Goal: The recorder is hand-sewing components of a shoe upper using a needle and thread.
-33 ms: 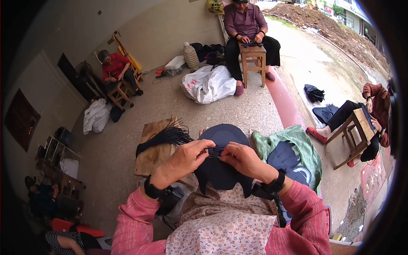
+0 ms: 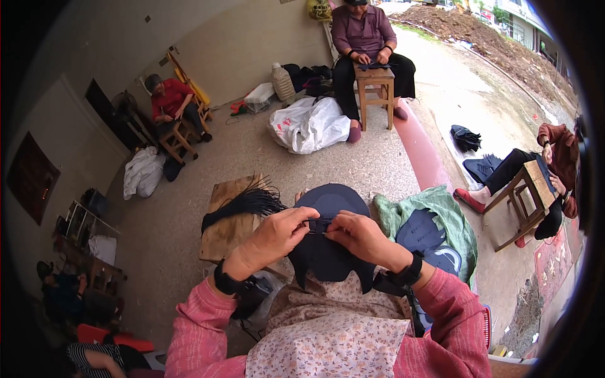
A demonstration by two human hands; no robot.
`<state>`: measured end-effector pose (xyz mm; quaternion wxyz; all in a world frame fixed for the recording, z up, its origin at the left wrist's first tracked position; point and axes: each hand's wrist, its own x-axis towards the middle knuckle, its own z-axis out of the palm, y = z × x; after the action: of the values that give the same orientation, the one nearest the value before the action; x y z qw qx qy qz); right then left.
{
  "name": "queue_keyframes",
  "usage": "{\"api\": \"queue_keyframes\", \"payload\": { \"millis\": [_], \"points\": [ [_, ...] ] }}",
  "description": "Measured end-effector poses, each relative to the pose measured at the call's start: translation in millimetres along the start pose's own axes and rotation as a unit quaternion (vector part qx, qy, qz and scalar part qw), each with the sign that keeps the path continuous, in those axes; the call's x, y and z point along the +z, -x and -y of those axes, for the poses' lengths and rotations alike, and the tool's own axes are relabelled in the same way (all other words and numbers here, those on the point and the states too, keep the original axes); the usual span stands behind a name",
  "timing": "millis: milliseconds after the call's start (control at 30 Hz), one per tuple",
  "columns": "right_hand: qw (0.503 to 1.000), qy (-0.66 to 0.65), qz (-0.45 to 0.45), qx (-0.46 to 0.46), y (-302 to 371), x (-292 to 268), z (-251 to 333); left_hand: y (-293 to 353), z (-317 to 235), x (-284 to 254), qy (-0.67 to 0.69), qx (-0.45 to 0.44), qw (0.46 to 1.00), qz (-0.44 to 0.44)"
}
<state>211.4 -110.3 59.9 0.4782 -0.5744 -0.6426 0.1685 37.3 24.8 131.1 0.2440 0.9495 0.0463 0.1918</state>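
A dark navy shoe upper (image 2: pixel 337 196) lies flat in front of me, above my patterned apron (image 2: pixel 328 343). Over its middle my left hand (image 2: pixel 276 233) is closed in a pinch on a thin black shoelace (image 2: pixel 320 220). The same short stretch of lace is pinched by my right hand (image 2: pixel 362 236), a little way to the right. My fingers hide the lace ends and the eyelets. To the left, a bundle of black laces (image 2: pixel 234 206) rests on a wooden stool (image 2: pixel 228 238).
At my right, more navy uppers (image 2: pixel 421 230) lie on a green cloth (image 2: pixel 463 230). Three co-workers sit at stools: one ahead (image 2: pixel 364 31), one far left (image 2: pixel 169 97), one right (image 2: pixel 561 157). A white sack (image 2: pixel 312 126) stands on the floor ahead.
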Motion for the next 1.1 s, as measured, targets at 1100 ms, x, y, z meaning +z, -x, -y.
{"api": "queue_keyframes", "payload": {
  "millis": [1100],
  "points": [
    [0.972,-0.211,0.035,0.102,5.7,-2.2,-6.8,6.9,24.3,22.0,0.349,-0.205,0.914,0.027]
  ]
}}
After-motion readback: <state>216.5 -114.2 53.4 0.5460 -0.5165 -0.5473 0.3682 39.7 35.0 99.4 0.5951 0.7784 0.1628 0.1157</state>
